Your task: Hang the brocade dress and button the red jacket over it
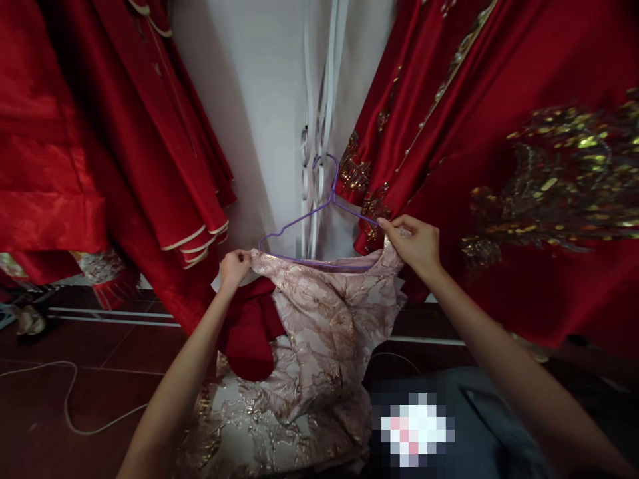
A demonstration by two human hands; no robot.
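Note:
A pale pink dress with gold floral embroidery (319, 332) hangs from a thin purple wire hanger (319, 211), which hooks onto a white curled rack (315, 133) on the wall. My left hand (233, 267) pinches the dress's left shoulder edge at the hanger's left end. My right hand (414, 243) pinches the right shoulder of the dress against the hanger's right arm. Both hands are closed on the fabric. The dress's lower part drapes down toward me.
Red satin garments (124, 133) hang at the left, and a red gown with gold sequin embroidery (524, 166) hangs at the right. A red cloth piece (249, 332) lies beside the dress. A white cable (70, 399) curls on the dark red floor.

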